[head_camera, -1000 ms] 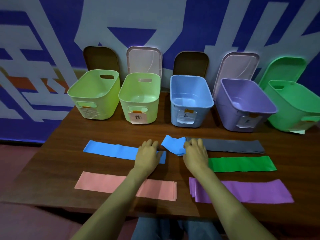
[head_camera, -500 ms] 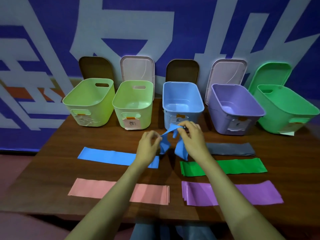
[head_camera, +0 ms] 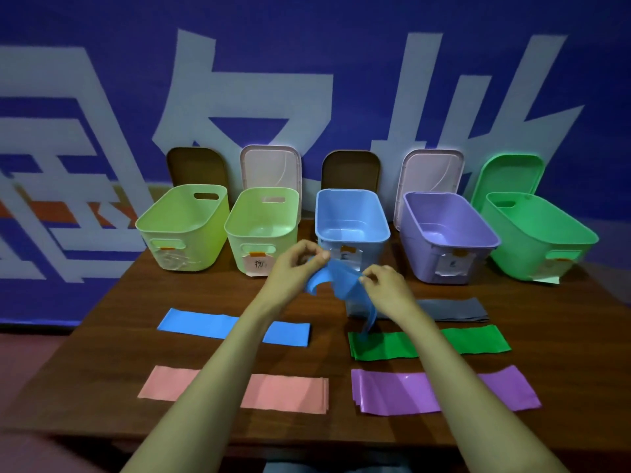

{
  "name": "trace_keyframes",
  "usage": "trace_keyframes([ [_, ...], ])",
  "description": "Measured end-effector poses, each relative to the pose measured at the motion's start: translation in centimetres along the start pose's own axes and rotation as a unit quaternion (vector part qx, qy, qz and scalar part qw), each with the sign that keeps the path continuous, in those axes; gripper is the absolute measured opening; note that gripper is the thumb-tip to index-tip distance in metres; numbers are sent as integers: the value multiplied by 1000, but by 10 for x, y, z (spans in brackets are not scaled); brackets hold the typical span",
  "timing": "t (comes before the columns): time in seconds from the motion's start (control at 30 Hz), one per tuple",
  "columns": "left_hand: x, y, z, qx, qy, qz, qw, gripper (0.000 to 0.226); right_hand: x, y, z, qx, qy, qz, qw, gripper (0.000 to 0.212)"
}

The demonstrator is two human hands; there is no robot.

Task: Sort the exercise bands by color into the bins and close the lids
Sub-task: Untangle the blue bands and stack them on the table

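Blue's in play: the blue band (head_camera: 336,279) is up off the desk (head_camera: 205,291), in front of the blue bin (head_camera: 351,213). Your left hand (head_camera: 293,271) and right hand (head_camera: 387,286) each have a pinching grip on it, tail dangling over the green band (head_camera: 386,346).

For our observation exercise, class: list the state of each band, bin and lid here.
Held blue band: aloft, crumpled, pinched by left grip and right grip.
Second blue band: lying flat.
Pink band: lying flat.
Green band: lying flat.
Purple band: lying flat.
Grey band: lying flat.
Blue bin: open, empty.
Other bins: open.
Lids: open, standing upright behind bins.
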State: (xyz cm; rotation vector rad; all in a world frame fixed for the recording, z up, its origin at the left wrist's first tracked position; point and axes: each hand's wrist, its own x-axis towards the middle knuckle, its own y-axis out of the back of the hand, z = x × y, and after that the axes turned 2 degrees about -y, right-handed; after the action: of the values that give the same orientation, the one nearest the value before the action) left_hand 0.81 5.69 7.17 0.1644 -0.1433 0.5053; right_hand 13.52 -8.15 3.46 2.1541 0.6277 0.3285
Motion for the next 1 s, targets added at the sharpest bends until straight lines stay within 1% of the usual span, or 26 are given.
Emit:
trace_keyframes([
  [0.07,0,-3,6,-19,29,-46,998,9,-6,-1,1,28,14,15,999,13],
  [0.13,-1,-5,8,-42,66,-73,994,21,-13,1,-1,69,53,32,996,20],
  [0.23,-4,-5,8,-19,87,-90,992,44,-25,9,-7,136,120,25,983,38],
  [0.33,-7,-11,8,20,76,-61,995,50,-33,14,-13,187,143,-12,972,49],
  [0.37,-7,-13,8,27,72,-44,996,49,-35,15,-14,178,158,-9,971,51],
  [0.43,-7,-17,7,7,71,-11,997,41,-37,15,-15,124,199,25,972,53],
  [0.5,-7,-18,8,-37,85,19,995,31,-39,14,-14,80,228,42,970,51],
  [0.57,-7,-19,8,-66,96,34,993,26,-41,12,-14,52,244,47,967,44],
  [0.7,-7,-21,6,-88,103,40,990,15,-40,8,-18,23,299,114,947,18],
  [0.73,-6,-21,6,-89,107,44,989,13,-39,9,-20,22,303,120,945,12],
  [0.77,-6,-20,7,-83,113,45,989,11,-38,10,-21,24,303,119,945,9],
  [0.8,-6,-19,7,-52,115,45,991,15,-37,12,-22,31,300,116,946,7],
  [0.87,-7,-16,6,75,89,50,992,35,-35,16,-25,50,289,125,948,5],
  [0.9,-8,-15,5,129,54,59,988,42,-34,19,-26,61,280,132,949,4],
  [0.93,-9,-14,3,154,15,67,986,41,-33,22,-28,74,272,134,950,3],
  [0.97,-11,-14,3,146,-17,64,987,34,-32,26,-29,85,269,131,950,2],
  [1.0,-13,-14,3,115,-35,46,992,27,-31,30,-31,93,271,127,950,3],
])
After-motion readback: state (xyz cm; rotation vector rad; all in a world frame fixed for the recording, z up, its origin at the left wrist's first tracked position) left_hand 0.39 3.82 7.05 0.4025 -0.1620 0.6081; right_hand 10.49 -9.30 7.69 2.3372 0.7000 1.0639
